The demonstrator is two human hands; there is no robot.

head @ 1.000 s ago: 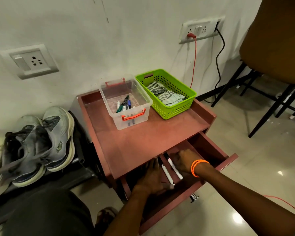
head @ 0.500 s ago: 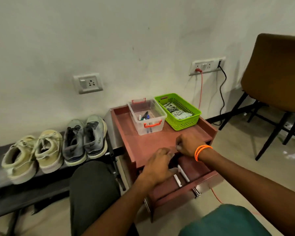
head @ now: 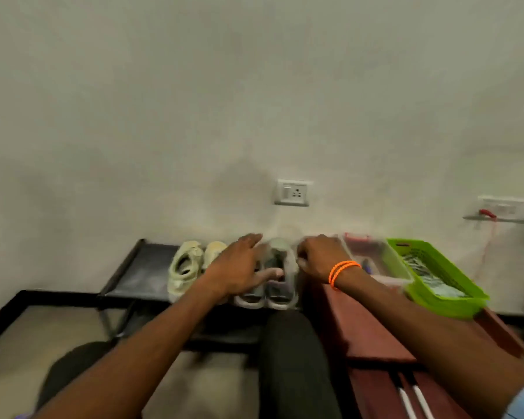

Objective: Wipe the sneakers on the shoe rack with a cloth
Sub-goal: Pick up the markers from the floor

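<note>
Black shoe rack against wall; left portion bare. Maroon side table abuts its right end. Grey sneakers, pale-soled, blurred, at rack's right end beside cream sneakers. Left hand over them, fingers spread. Right hand fingers curled; contents indiscernible.

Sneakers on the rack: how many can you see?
4, side by side: a cream pair on the left, a grey pair right of it, partly covered by the left hand.
</note>
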